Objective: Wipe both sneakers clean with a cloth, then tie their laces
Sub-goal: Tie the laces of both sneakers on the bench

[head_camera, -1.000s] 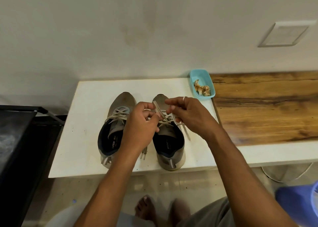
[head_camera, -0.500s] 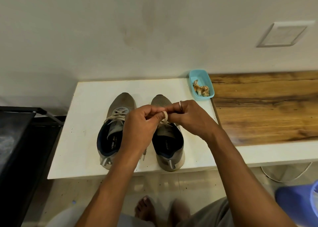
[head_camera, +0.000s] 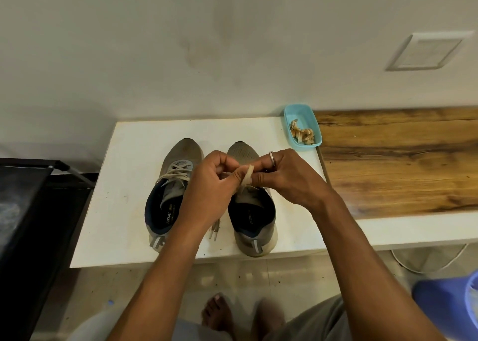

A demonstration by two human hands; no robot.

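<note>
The lace (head_camera: 248, 175) rises looped from the right sneaker (head_camera: 254, 221) on the tabletop (head_camera: 124, 211) into both grips just above its tongue. The left hand (head_camera: 209, 183) pinches it over the thumb and the right hand (head_camera: 287, 178) clamps it alongside. The sneaker's length runs toward the wall.

Your two grey sneakers stand upright side by side, toes pointing away from you. The left sneaker (head_camera: 170, 198) has its cream laces (head_camera: 176, 171) criss-crossed and untied. On the right sneaker (head_camera: 254, 216) the lace (head_camera: 248, 176) is drawn up into a loop above the tongue.
</note>
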